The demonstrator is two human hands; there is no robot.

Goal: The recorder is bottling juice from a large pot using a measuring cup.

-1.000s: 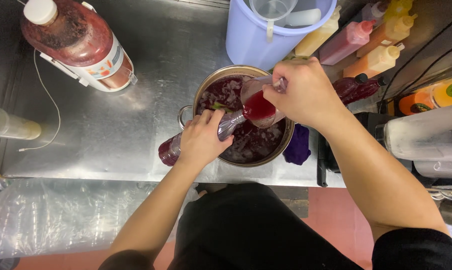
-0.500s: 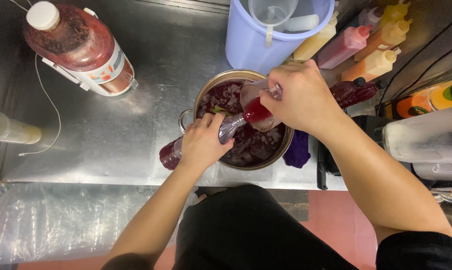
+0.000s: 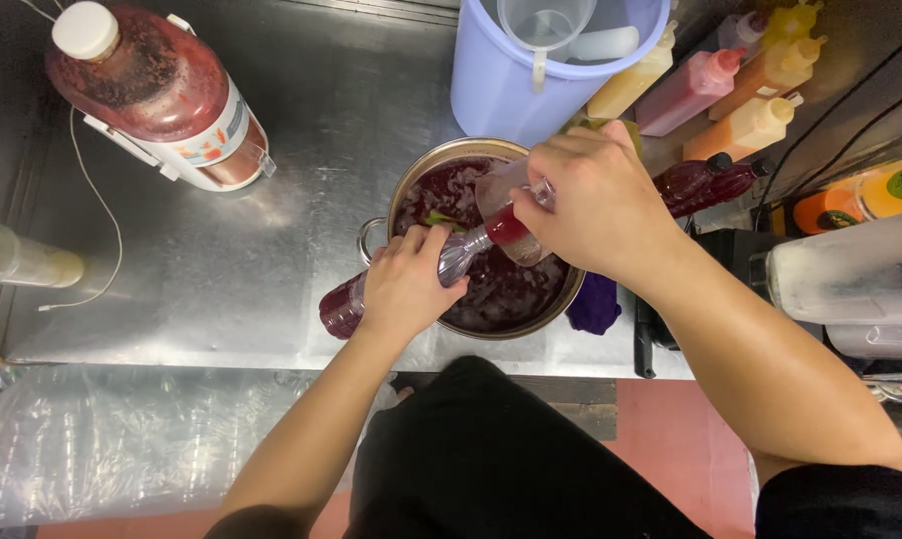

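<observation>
Right hand (image 3: 596,205) hides the cup's (image 3: 506,215) handle.

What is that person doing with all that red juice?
The person's right hand tips a clear jug of dark red juice into the neck of a plastic bottle. The left hand holds that bottle slanted over a metal pot full of the same juice. The pot stands on a steel counter.

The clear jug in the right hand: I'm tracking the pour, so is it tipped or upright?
Tipped. The clear jug leans spout-down onto the neck of the plastic bottle, red liquid pooled at its lower side.
</observation>
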